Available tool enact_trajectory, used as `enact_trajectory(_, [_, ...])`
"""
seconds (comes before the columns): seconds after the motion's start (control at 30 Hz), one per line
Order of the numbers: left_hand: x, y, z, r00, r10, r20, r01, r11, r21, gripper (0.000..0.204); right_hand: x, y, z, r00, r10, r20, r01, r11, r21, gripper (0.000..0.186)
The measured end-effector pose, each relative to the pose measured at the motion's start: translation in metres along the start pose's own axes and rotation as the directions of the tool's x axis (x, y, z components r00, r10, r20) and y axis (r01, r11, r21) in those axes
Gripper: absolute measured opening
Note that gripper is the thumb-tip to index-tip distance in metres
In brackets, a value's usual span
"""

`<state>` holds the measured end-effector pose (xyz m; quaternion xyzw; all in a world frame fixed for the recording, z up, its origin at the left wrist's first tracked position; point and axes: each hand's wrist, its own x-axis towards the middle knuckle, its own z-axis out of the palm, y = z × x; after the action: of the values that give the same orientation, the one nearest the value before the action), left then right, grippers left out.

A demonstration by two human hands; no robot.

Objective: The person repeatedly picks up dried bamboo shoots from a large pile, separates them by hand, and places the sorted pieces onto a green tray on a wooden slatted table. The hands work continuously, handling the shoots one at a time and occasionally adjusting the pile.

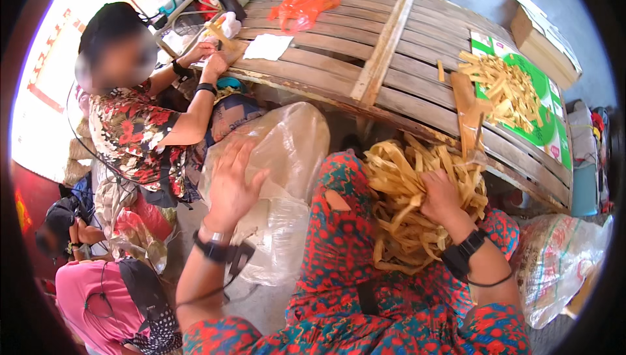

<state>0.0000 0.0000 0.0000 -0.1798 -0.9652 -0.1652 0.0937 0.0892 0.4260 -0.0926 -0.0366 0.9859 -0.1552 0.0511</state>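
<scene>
A loose heap of tan, flat dried strips [394,231] lies on my lap, over patterned red and teal clothing. My right hand [440,195] grips some of these strips on the heap's right side. My left hand [231,185] is raised with fingers apart over a large translucent plastic bag [283,133] and holds nothing. Above the heap, a wooden board [465,107] sits at the slatted table's edge. Behind it, small cut pieces [505,91] are piled on a green printed cardboard sheet [551,130].
The slatted table [332,48] carries orange plastic bags [306,9]. A co-worker [140,126] in floral clothing works at its left end, hands on the tabletop. Two more people [107,296] sit low at left. A woven sack [557,270] stands at right, cardboard boxes [541,42] behind the table.
</scene>
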Motion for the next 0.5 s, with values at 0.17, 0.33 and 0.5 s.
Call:
enact_trajectory(0.17, [0.007,-0.007,0.107,0.808,-0.016,0.588,-0.104,0.98,0.169,0.031,0.01,0.001,0.009,0.988,0.126,0.092,-0.109,0.98,-0.169,0.041])
enact_trajectory(0.33, [0.05,0.072,0.073,0.979,0.167,-0.113,-0.195,0.927,-0.321,0.028,0.048,-0.019,0.008,0.969,0.183,0.168,-0.172,0.982,-0.076,0.047])
enact_trajectory(0.5, [0.046,0.188,0.111,0.604,0.698,0.384,-0.541,0.713,-0.446,0.068,-0.005,-0.016,-0.006,0.991,-0.063,-0.116,0.078,0.989,0.125,0.074])
